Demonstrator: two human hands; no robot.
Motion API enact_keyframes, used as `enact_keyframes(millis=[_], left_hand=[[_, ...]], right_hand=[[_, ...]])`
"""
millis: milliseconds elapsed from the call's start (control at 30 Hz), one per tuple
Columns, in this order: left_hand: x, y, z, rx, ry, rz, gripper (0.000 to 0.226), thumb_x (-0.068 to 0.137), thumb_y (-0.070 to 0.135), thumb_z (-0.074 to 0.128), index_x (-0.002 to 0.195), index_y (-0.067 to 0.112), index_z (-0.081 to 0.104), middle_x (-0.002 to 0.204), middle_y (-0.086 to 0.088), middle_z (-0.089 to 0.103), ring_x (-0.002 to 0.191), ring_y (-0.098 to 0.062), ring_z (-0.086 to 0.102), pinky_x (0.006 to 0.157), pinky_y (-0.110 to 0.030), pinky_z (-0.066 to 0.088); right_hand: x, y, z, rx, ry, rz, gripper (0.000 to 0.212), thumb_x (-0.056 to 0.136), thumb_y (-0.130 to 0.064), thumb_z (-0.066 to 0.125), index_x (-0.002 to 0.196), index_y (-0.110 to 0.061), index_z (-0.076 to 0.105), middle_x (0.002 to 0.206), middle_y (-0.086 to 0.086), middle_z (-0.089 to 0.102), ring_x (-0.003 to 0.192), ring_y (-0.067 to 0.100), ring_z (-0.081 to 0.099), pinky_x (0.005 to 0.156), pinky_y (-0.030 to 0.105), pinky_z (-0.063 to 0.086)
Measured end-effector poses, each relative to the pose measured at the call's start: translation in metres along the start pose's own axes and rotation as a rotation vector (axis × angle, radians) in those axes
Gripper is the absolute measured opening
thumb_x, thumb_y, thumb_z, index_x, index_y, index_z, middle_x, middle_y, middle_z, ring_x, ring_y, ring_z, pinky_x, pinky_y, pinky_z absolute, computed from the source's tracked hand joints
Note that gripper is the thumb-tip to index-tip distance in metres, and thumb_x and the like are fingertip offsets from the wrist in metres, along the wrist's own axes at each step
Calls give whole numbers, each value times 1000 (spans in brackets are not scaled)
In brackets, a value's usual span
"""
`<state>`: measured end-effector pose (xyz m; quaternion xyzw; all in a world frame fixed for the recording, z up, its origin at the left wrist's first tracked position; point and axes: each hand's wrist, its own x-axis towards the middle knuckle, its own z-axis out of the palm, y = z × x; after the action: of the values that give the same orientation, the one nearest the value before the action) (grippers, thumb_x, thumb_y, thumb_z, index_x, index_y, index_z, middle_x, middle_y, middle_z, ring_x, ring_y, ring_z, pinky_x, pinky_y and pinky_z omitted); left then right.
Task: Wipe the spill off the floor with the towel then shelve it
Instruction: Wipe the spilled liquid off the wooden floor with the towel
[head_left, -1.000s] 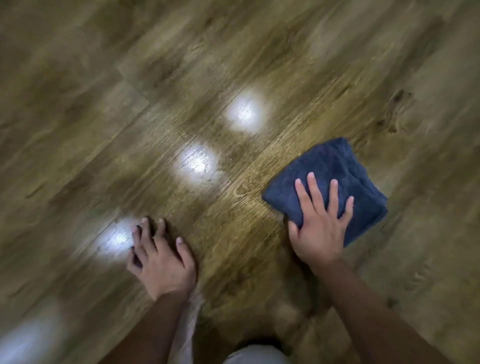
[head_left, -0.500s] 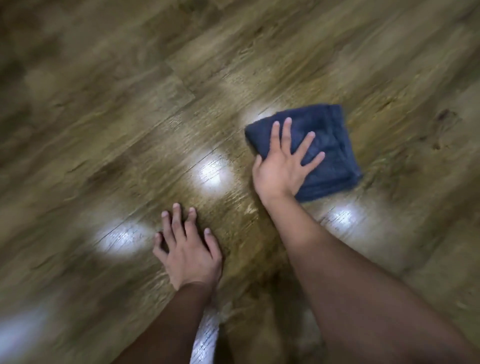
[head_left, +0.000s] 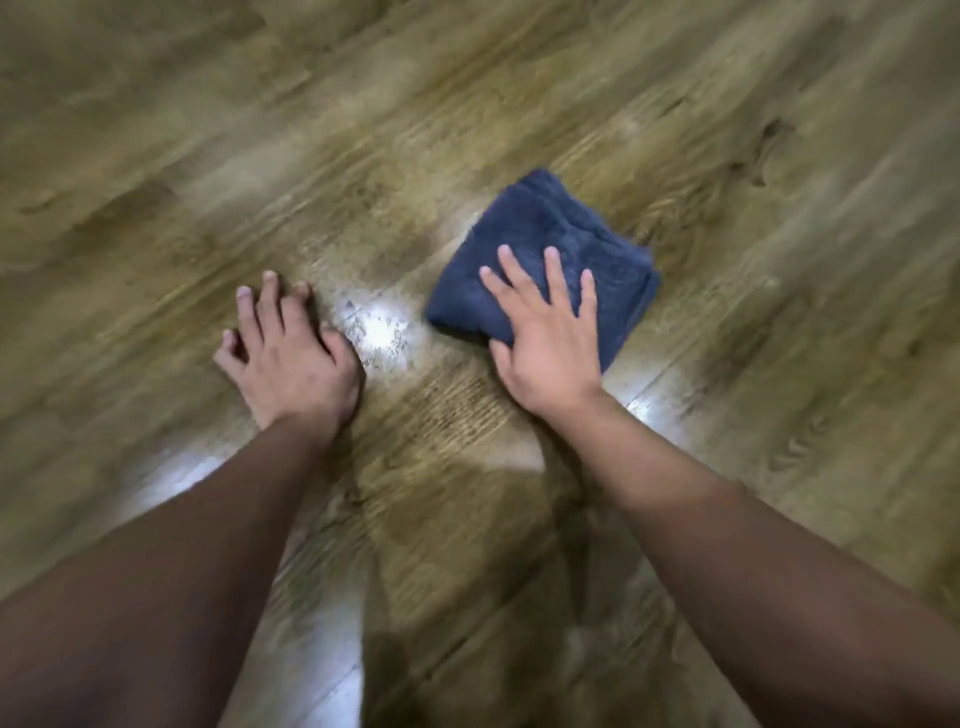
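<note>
My right hand (head_left: 550, 338) lies flat on the towel (head_left: 550, 249), fingers straight and spread, gripping nothing; I press that way so the whole palm loads the cloth against the floor (head_left: 779, 364) and drags it as one pad. The towel is dark blue, folded into a thick square, and sits on the boards just right of centre, its near edge under my palm. Folded like this, I judge it soaks better and will not bunch.

My left hand (head_left: 291, 364) rests on the bare floor well left of the towel, fingers loosely bent and holding nothing; I take it as my prop while I lean forward.

Between the two hands a bright patch (head_left: 382, 335) shows speckled, broken marks. It may be wet spill or only glare; the blur keeps me from telling. I judge the wiping is unfinished. No shelf is in view.
</note>
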<state>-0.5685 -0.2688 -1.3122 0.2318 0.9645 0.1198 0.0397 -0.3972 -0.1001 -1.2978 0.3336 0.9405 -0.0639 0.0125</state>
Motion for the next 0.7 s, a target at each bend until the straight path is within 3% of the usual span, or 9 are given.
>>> enact_keyframes(millis=[100, 233, 400, 500, 700], left_hand=[[-1, -3, -3, 34, -49, 43, 52, 95, 38, 35, 144, 25, 45, 165, 2, 27, 154, -25, 14, 116, -58, 14], [-23, -15, -8, 109, -168, 312, 53, 98, 45, 28, 148, 35, 41, 164, -1, 28, 154, -25, 14, 117, -55, 16], [-98, -50, -21, 159, -288, 574, 52, 101, 50, 26, 152, 42, 34, 165, 0, 26, 155, -24, 11, 120, -53, 17], [-150, -78, -29, 150, -299, 709, 49, 102, 47, 33, 150, 40, 41, 164, 1, 30, 155, -23, 15, 120, -49, 19], [-164, -89, -26, -21, -222, 673, 39, 93, 35, 48, 128, 25, 63, 145, -3, 53, 142, -27, 40, 110, -46, 31]], right_hand=[[-26, 11, -1, 28, 7, 128, 74, 87, -39, 58, 155, -36, 30, 167, -13, 16, 155, 30, 6, 121, 61, 4], [-48, -6, -1, 54, 7, 253, 73, 91, -38, 58, 156, -37, 25, 168, -13, 10, 155, 29, 1, 121, 61, -1], [-75, -28, 5, 61, 18, 300, 75, 91, -35, 60, 157, -37, 25, 167, -14, 10, 155, 31, 1, 121, 62, 0], [-85, -43, 8, 77, 20, 329, 75, 91, -33, 59, 157, -37, 24, 167, -15, 9, 155, 31, -1, 121, 62, -2], [-95, -76, 11, 84, -1, 374, 73, 93, -34, 56, 157, -38, 21, 167, -17, 7, 155, 32, -5, 119, 64, -4]])
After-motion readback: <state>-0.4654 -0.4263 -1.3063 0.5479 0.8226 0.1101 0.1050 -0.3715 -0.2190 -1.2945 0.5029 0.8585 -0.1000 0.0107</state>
